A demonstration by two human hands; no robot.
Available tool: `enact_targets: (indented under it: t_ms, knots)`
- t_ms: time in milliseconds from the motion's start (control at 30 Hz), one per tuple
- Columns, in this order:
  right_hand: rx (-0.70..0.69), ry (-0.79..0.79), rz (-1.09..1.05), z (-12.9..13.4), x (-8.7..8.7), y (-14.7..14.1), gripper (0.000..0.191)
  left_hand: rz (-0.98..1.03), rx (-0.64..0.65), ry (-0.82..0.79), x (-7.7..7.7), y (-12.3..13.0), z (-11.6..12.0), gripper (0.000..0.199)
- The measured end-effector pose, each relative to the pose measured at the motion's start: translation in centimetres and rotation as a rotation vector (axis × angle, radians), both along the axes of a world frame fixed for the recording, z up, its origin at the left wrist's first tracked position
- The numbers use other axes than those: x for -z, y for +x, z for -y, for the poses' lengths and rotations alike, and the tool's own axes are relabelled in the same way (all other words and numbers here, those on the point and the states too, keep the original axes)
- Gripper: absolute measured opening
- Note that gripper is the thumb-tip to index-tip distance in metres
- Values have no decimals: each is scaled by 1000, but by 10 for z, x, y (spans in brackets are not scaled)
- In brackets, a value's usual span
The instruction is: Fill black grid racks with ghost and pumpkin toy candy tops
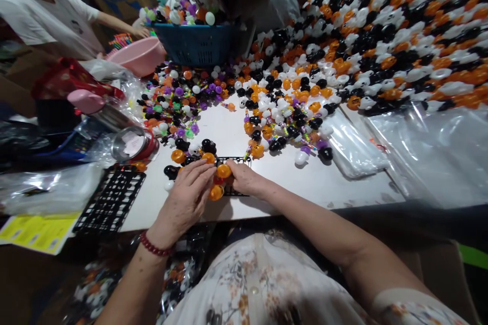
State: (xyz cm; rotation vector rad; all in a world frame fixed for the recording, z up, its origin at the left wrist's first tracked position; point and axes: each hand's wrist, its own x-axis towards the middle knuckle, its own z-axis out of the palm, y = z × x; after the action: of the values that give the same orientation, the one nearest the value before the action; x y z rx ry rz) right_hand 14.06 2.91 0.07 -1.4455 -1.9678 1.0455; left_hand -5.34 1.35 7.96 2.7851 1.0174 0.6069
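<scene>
Glossy orange plastic pieces (223,171), matt white table (290,185).

Two black grids (114,188) are seen, one between 8 and 9 o'clock and one at 6. One blue basket (194,48) is counted at 11, one pink basin (141,58) at 10, and one pink-lidded flask (110,117) between 9 and 10. The small orange, black and white figures (400,35) heaped at 2 are too many to be counted.
</scene>
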Motion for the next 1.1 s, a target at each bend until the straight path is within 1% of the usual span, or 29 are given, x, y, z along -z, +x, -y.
enact_targets:
  t_ms: [100,200,267,367,433,533,633,733,800,900,967,1100]
  knots:
    - [-25,35,22,0,-2,0,24,-1,2,6,-3,0,1,39]
    - [-49,58,39,-1,-5,2,23,-57,54,8,-4,0,0,48]
    - [-49,53,23,-2,-5,4,18,-112,81,21,-2,0,-1,49]
    - [-49,20,-40,-5,-2,7,11,-156,65,58,1,1,-1,47]
    - [-66,2,-111,-7,0,8,12,-160,49,69,1,1,-1,50]
    - [-84,17,-159,-11,3,8,18,-192,75,60,-1,4,0,53]
    - [-113,47,-132,-16,6,7,18,-225,92,58,-3,8,-1,51]
    - [-150,87,-101,-18,9,8,18,-231,60,52,-2,12,-3,49]
    - [-177,112,-44,-17,10,8,17,-226,55,38,-1,13,-5,46]
    - [-220,126,75,-14,8,8,15,-207,61,8,-1,12,-6,44]
    - [-234,116,117,-14,5,7,15,-196,64,-11,0,11,-7,43]
    - [-234,97,69,-13,0,7,14,-165,81,-31,0,10,-8,45]
